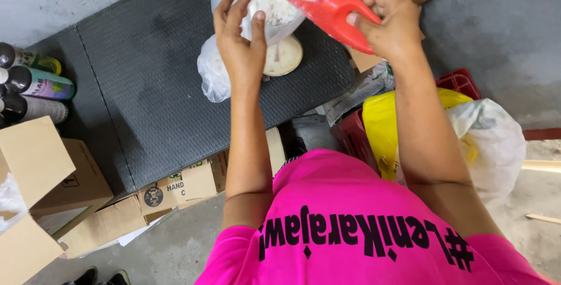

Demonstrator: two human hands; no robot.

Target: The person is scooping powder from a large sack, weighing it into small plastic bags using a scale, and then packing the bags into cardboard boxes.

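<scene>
Left hand [239, 42] up at the far end of the dark desk [146, 104], fingers spread, steadying the clear bag [263, 4] of white grains sitting on the round scale [283, 56]. Right hand [390, 25] is wrapped tight around the handle of a red scoop [327, 2], tilted just right of the bag's mouth. Spray cans [35, 80] line the left edge; a yellow bag [385, 121] sits near right.
</scene>
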